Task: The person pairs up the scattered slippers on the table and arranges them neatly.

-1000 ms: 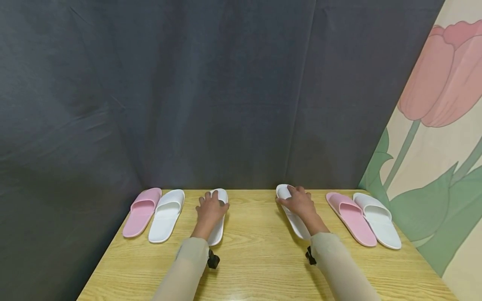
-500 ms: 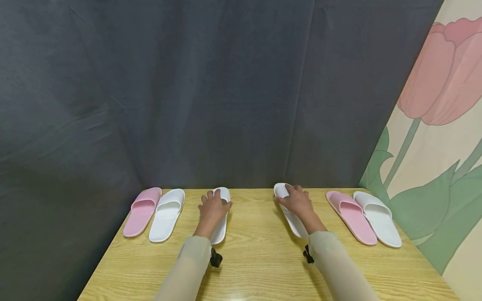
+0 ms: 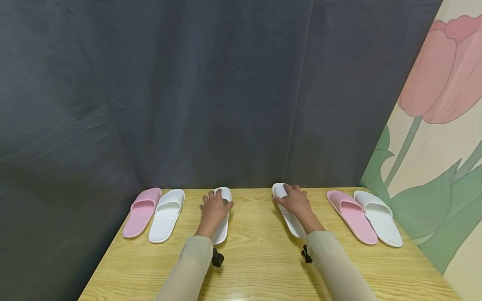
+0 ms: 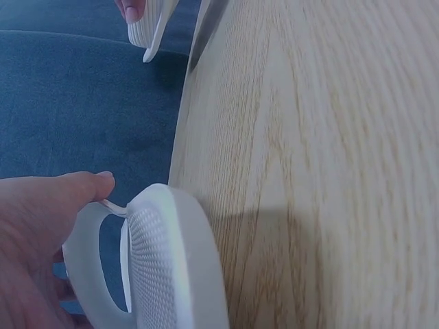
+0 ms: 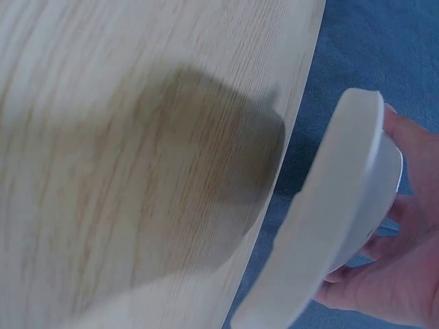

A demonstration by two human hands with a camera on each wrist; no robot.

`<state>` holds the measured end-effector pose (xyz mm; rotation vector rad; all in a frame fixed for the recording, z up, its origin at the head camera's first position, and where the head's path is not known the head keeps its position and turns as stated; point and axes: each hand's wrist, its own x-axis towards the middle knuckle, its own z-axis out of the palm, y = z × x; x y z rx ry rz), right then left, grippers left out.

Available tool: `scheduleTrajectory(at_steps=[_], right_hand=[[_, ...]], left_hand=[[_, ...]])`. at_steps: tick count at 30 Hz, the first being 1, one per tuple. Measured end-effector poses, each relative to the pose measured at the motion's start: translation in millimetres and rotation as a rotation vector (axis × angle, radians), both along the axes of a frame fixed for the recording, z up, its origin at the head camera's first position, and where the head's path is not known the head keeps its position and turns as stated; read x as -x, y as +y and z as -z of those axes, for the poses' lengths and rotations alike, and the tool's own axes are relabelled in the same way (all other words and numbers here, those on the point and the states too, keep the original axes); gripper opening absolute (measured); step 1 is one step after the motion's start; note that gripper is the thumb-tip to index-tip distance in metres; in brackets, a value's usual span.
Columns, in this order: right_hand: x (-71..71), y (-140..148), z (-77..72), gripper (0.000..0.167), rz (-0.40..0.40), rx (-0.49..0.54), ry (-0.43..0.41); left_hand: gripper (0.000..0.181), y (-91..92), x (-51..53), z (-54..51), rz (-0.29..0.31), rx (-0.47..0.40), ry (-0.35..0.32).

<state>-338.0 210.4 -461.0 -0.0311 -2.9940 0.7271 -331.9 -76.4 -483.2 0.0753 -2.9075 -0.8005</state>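
Observation:
In the head view my left hand (image 3: 213, 207) grips a white slipper (image 3: 222, 230) from above, over its strap. The left wrist view shows that thumb on the strap edge of the slipper (image 4: 159, 253), whose insole is textured. My right hand (image 3: 296, 204) holds another white slipper (image 3: 290, 219), angled with its toe toward the left. In the right wrist view the sole of this slipper (image 5: 329, 205) stands apart from the table, above its broad shadow. Fingers wrap its upper, partly hidden behind the sole. A gap of bare wood lies between the two held slippers.
A pink slipper (image 3: 142, 212) and a white slipper (image 3: 167, 215) lie side by side at the left of the wooden table (image 3: 260, 267). Another pink slipper (image 3: 352, 217) and white slipper (image 3: 378, 218) lie at the right. A dark curtain (image 3: 226, 92) hangs behind.
Both hands have shifted slightly toward each other, the left one rightward and the right one leftward, each carrying its white slipper. The slippers at both sides have stayed put.

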Motion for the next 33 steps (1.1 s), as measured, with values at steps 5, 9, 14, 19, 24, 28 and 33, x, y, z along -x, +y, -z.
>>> scheduleTrajectory(at_steps=[5,9,14,19,24,28,33], right_hand=[[2.0,-2,1.7,0.084,0.011,0.005,-0.011],[2.4,-3,1.8,0.084,0.015,0.008,-0.012],[2.4,-5,3.2,0.084,0.017,0.014,-0.016],[2.9,-8,3.3,0.083,0.008,0.015,-0.014],[3.9,-12,2.6,0.085,-0.002,0.015,-0.012],[4.3,-15,2.7,0.085,0.004,0.005,-0.025],[3.6,-20,0.5,0.085,0.011,0.009,-0.043]], left_hand=[[0.076,3.6,1.4,-0.4,0.003,-0.002,0.006],[0.076,6.2,2.3,-0.2,0.005,-0.003,0.005],[0.077,8.6,3.1,1.1,0.006,-0.017,0.008],[0.076,10.9,3.9,0.3,0.009,-0.017,0.011],[0.077,13.4,5.0,-0.9,0.007,-0.014,0.008],[0.077,14.9,5.4,0.3,0.007,-0.014,-0.003],[0.078,17.4,5.6,0.6,0.003,-0.015,-0.004]])
